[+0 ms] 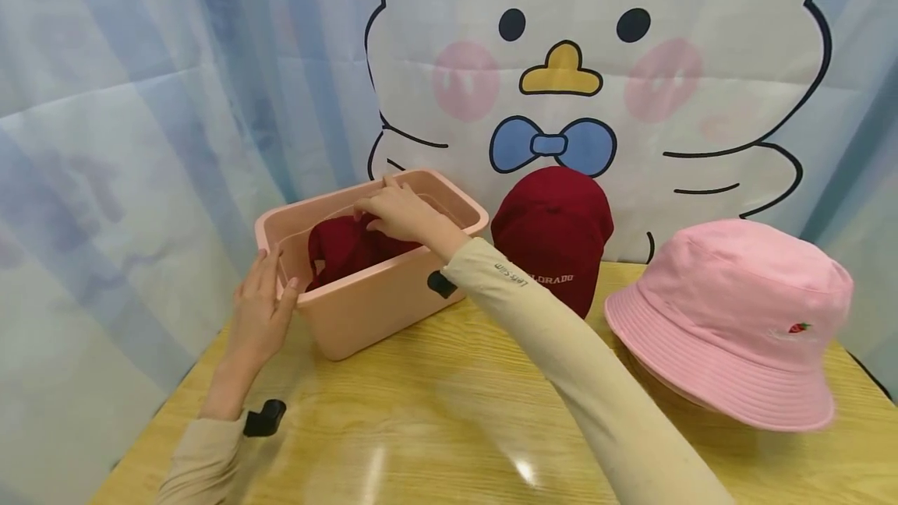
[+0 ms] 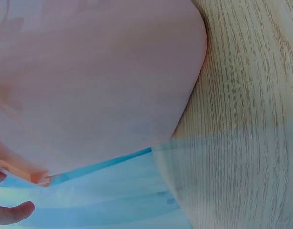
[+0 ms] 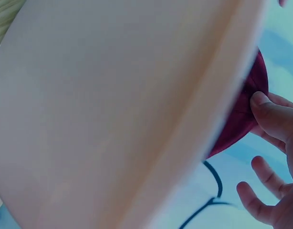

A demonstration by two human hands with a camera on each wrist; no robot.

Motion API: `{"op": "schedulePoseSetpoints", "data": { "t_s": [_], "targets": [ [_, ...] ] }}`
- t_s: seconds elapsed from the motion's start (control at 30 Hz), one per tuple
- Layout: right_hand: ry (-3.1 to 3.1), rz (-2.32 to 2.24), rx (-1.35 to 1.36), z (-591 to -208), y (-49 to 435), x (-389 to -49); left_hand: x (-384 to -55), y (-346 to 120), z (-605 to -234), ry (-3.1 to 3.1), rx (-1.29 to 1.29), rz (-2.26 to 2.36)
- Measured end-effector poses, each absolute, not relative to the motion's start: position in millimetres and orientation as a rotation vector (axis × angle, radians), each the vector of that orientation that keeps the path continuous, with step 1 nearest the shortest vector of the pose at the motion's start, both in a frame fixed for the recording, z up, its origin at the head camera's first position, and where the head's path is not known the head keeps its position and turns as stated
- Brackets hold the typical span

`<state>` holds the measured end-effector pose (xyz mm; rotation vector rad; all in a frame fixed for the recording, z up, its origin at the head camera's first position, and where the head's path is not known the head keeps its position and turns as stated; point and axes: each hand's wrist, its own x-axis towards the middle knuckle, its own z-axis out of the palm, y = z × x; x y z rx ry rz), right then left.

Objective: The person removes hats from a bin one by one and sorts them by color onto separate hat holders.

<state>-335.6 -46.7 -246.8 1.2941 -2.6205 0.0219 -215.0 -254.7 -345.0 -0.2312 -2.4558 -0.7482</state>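
Note:
A pale pink plastic bin (image 1: 372, 306) stands on the wooden table. Inside it sits a dark red cap (image 1: 344, 248), partly hidden by the near wall. My right hand (image 1: 400, 213) reaches over the bin; in the right wrist view, its thumb and forefinger pinch the edge of the cap (image 3: 242, 109) while the other fingers are spread apart. At the bin's left end, my left hand (image 1: 259, 314) rests against the rim corner, its fingers along the outside and its thumb near the front edge. The left wrist view shows mostly the bin's wall (image 2: 99, 86).
Right of the bin stands another dark red cap (image 1: 554, 217) with white lettering, partly behind my right sleeve. A pink bucket hat (image 1: 744, 310) with a small strawberry patch is at the table's right side. Behind everything hangs a curtain (image 1: 316, 61) printed with a cartoon bird.

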Motion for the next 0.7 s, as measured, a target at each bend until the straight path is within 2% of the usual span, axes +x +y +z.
{"op": "schedulePoseSetpoints", "data": {
  "t_s": [0.33, 0.7],
  "targets": [
    [-2.481, 0.331, 1.259, -214.5, -14.7, -342.1, -213.2, -255.2, -345.1, -2.47, -0.237, -0.757],
    [-2.168, 0.496, 1.037, -154.7, 5.6, -315.3, -211.8, -254.2, -342.3, -2.489, -0.238, -0.756]
  ]
}}
